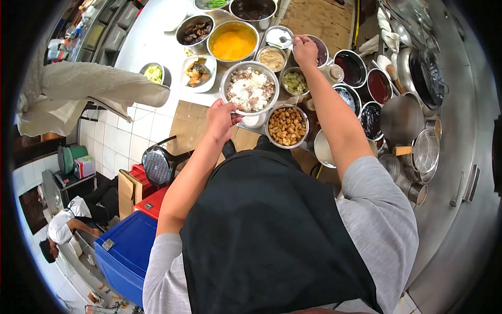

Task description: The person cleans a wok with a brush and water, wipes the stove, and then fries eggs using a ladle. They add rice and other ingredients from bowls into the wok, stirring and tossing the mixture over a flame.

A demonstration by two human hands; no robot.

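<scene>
At the far left a co-worker's sleeve stretches toward the counter's edge. Our left hand grips the near rim of the rice bowl, which sits mid-counter just beside the bowl of peanuts. Further right, our right hand pinches a spoon whose tip is over a small bowl of white powder. Bowls of dark sauce stand rightmost.
</scene>
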